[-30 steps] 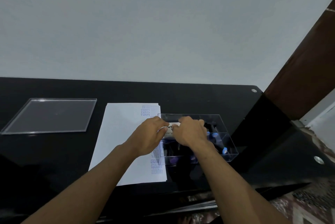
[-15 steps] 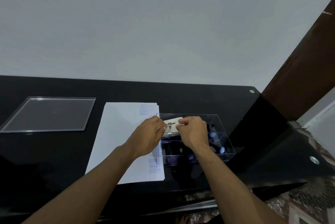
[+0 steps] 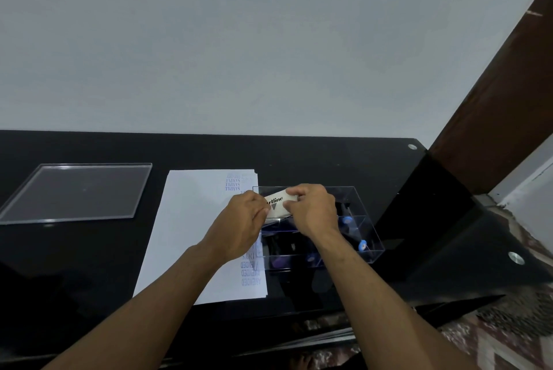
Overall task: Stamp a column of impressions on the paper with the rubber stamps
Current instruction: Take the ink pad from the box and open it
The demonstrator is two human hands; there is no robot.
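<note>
Head view, frame centre: left hand (image 3: 242,227) and right hand (image 3: 314,209) fingers pinching 1 white Artline box (image 3: 279,204) over clear organizer (image 3: 363,220), beside stamped paper (image 3: 194,232) on desk (image 3: 329,160).

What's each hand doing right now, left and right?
Left hand: pinches the left end of the white rectangular Artline-printed box.
Right hand: pinches the same box's right end, above the clear plastic stamp tray.

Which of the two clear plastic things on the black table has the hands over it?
The clear plastic compartment box right of the white paper; the flat clear plastic lid lies apart on the left.
</note>
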